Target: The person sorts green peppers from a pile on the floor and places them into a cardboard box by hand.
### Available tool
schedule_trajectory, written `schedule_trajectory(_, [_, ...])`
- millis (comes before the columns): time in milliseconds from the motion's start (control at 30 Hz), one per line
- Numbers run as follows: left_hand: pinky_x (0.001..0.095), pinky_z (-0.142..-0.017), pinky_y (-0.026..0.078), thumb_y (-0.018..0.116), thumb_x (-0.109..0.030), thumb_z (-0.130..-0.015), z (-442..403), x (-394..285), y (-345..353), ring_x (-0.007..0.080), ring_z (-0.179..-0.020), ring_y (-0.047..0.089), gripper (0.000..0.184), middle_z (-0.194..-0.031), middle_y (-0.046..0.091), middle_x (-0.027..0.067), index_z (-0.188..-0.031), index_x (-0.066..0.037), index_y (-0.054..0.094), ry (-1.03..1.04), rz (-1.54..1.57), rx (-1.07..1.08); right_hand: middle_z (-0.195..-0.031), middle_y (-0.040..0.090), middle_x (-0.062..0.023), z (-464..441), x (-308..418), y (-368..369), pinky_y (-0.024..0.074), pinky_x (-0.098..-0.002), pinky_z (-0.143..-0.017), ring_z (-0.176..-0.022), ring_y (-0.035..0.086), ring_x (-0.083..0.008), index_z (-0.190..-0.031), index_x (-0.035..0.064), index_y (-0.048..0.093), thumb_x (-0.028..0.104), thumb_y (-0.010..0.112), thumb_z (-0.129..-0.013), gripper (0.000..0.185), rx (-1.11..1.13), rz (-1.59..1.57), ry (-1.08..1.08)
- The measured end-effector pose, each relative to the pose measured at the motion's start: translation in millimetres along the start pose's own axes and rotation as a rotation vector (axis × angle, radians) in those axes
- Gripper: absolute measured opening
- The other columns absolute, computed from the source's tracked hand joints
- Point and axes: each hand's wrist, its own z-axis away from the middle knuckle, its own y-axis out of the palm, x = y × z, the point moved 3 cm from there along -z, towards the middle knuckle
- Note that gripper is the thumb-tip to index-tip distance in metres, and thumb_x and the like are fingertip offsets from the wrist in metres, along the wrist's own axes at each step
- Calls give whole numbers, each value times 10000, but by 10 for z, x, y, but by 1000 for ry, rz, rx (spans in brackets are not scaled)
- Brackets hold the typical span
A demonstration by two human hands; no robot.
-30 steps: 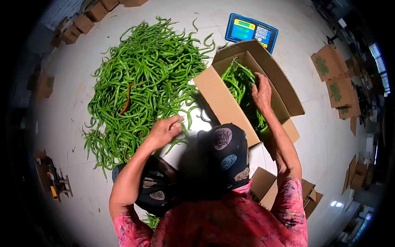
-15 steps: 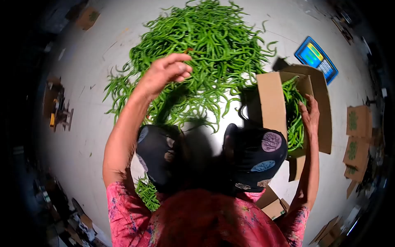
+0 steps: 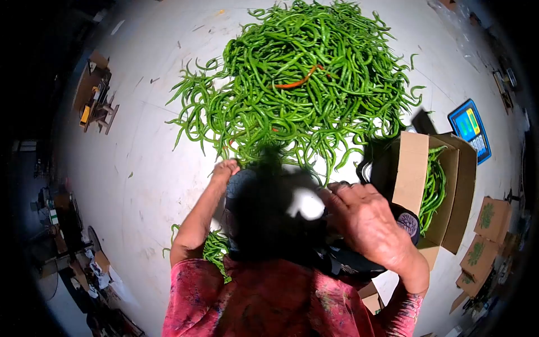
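Note:
A large heap of long green chili peppers [image 3: 292, 62] lies on the floor in front of me, with a curved red chili pepper [image 3: 299, 82] on top. At the heap's near left edge, beside my knee, my left hand [image 3: 226, 168] is closed with fingers curled; its contents are hidden. My right hand [image 3: 368, 219] is raised above my right thigh, fingers bent and closed, their tips in shadow. I cannot see what it holds, if anything. To its right stands an open cardboard box [image 3: 411, 168] with green chili peppers [image 3: 433, 188] inside.
Behind the box lies a blue-framed device with a display and keys [image 3: 470, 130]. Printed cardboard boxes [image 3: 484, 250] stand at the right. More green peppers [image 3: 216, 250] lie by my left side. A small wooden stand [image 3: 101, 106] is at the far left.
My left hand has drawn back from over the heap to beside my knee. My right hand has left the box and come inward over my thigh. The view has shifted.

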Motion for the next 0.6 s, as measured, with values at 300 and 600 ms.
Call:
schedule_trajectory(300, [286, -676, 501, 590, -76, -827, -172, 232, 12, 143, -693, 617, 193, -809, 689, 34, -987, -34, 690, 153, -261, -13, -1016, 619, -194, -350, -387, 581, 486, -432, -811, -898, 613, -363, -1157, -17, 564, 96, 663, -785, 401, 184, 6, 113])
schedule_trajectory(600, [410, -760, 489, 587, -144, -808, -816, -414, -97, 355, -831, 636, 170, -833, 669, 180, -934, -52, 656, 390, -560, -409, -1036, 609, -189, -363, -536, 722, 474, -436, -834, -947, 588, -356, -1159, -18, 570, 99, 676, -763, 427, 251, 28, 132])
